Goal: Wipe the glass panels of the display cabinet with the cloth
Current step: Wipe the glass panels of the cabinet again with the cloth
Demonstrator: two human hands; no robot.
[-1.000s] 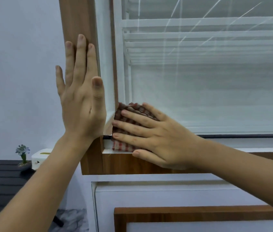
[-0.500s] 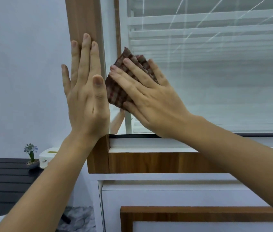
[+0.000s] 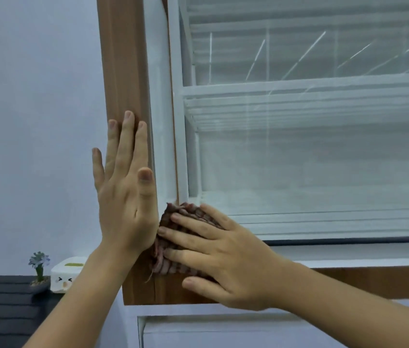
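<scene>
The right hand (image 3: 226,257) lies flat with its fingers spread and straight, pressing the checked cloth (image 3: 173,237) against the bottom left corner of the display cabinet (image 3: 123,59). Half a second ago this hand held the cloth higher up, against the left edge of the glass panel (image 3: 311,159) at about the level of the other hand's fingers; it has since swept down, and the cloth is now bunched over the lower rim of the glass and the wooden frame under it, much where it lay a second ago. A loose thread hangs from the cloth's lower edge over the wood.

The left hand (image 3: 125,197) is open too, palm flat against the upright wooden post of the cabinet, fingers pointing up and close together, thumb lying along the post's inner edge. It has kept its place on the post through all three pictures. Its heel is just beside the cloth and the right hand's fingertips.

Behind the glass, white shelves show with pale streaks of reflection across them. Below the wooden frame runs a white panel.

Far to the left, against a plain wall, a dark slatted tabletop (image 3: 0,305) carries a small potted plant (image 3: 39,270) and, just beside it, a white box (image 3: 65,275) with a small face drawn on it.
</scene>
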